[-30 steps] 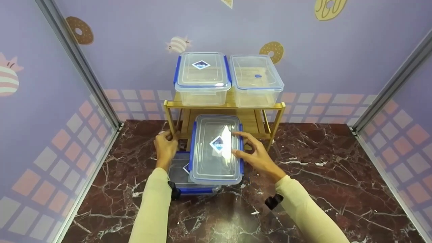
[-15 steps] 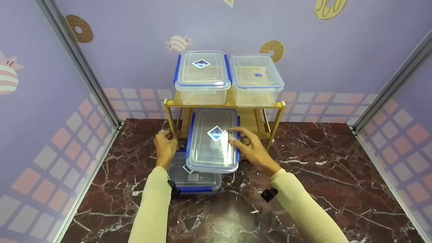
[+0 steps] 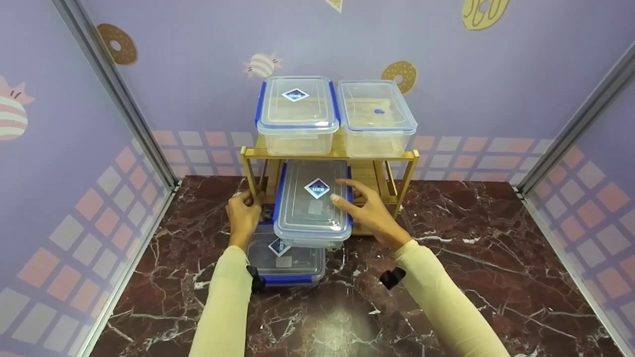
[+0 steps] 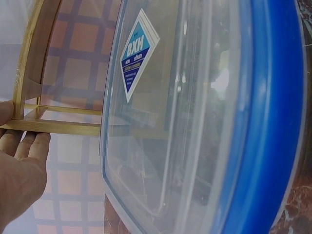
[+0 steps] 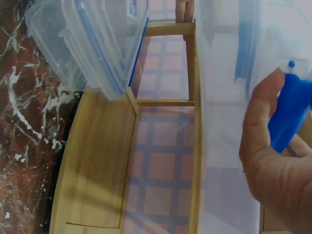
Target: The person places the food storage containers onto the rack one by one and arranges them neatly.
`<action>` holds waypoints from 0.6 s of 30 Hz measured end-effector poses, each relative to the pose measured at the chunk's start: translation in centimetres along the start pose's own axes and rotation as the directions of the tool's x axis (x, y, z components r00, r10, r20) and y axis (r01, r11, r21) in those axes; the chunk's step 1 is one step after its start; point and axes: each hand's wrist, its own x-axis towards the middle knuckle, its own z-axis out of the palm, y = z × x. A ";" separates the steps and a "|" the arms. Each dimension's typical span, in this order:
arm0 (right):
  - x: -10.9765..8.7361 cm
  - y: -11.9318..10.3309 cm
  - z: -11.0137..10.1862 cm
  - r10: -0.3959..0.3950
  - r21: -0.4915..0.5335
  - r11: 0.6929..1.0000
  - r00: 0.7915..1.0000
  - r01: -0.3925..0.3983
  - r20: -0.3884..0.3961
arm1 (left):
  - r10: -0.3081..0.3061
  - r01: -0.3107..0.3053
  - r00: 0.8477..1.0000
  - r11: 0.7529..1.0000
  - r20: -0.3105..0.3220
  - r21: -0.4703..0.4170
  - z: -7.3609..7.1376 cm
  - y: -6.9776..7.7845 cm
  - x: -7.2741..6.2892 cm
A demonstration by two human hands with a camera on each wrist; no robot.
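head view: l. hand (image 3: 243, 214), arm fwd, fingers curled round lt front leg of wood rack (image 3: 327, 154). r. hand (image 3: 372, 210), arm angled in from rt, thumb + index over lid, gripping rt side of clear box (image 3: 297, 218); box's far end under upper shelf, near end above lower box (image 3: 297, 271). diamond label (image 3: 317, 188) on lid: "bxh". up top, 2 more boxes, lt one (image 3: 297, 111) w/ diamond label.

l. wrist view: thumb one side of wood, fingers other. blue-clipped lid close by, label "bxh"; finer print i can't make out.

r. wrist view: thumb bent, blue clip (image 5: 292, 112) betw. thumb + fingers.
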 end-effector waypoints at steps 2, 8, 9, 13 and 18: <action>-0.2 -0.3 -0.2 0.015 -0.063 0.998 1.000 -0.013 0.023 | 0.004 -0.004 1.000 1.000 -0.001 0.006 0.0 0.0 0.0; -0.5 -1.2 -1.0 0.013 -0.190 0.982 0.987 0.017 0.157 | 0.001 -0.001 1.000 1.000 -0.004 -0.007 0.1 -0.1 0.1; -0.5 -1.3 -1.0 0.015 -0.210 0.978 0.985 0.021 0.172 | 0.000 0.000 1.000 1.000 -0.003 -0.017 0.1 -0.1 0.1; -0.7 -1.8 -0.8 0.041 -0.249 0.968 0.982 0.005 0.182 | 0.001 -0.001 1.000 0.999 -0.006 -0.034 0.1 -0.2 0.1; -0.8 -1.9 -0.4 -0.006 -0.260 0.965 0.993 0.037 0.119 | 0.012 -0.012 1.000 0.999 -0.005 -0.052 0.1 -0.3 0.1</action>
